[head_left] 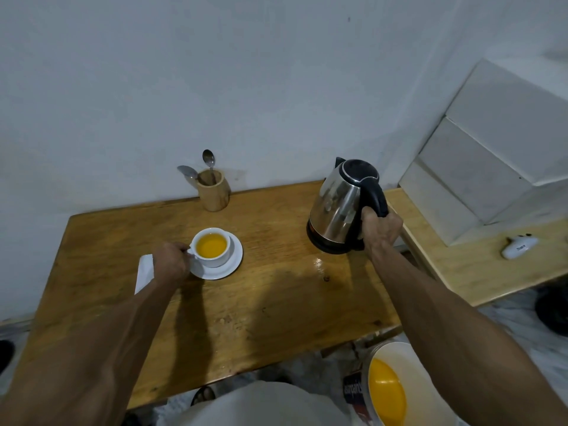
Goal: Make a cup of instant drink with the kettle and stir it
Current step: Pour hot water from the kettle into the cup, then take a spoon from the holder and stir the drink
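A white cup (215,259) full of orange drink stands on a white saucer (229,267) on the wooden table (261,302). My left hand (170,262) pinches the cup's handle from the left. A steel kettle (336,207) with a black lid and handle stands upright on its black base at the table's right side. My right hand (382,230) is wrapped around the lower part of the kettle's handle. At the back, a wooden holder (214,193) carries two metal spoons (209,159).
A white sachet or paper (144,272) lies left of my left hand. A wet patch (319,265) shines in front of the kettle. A lighter side table (461,265) on the right bears white boxes and a small white device (519,245). A bucket (390,388) of orange liquid stands below.
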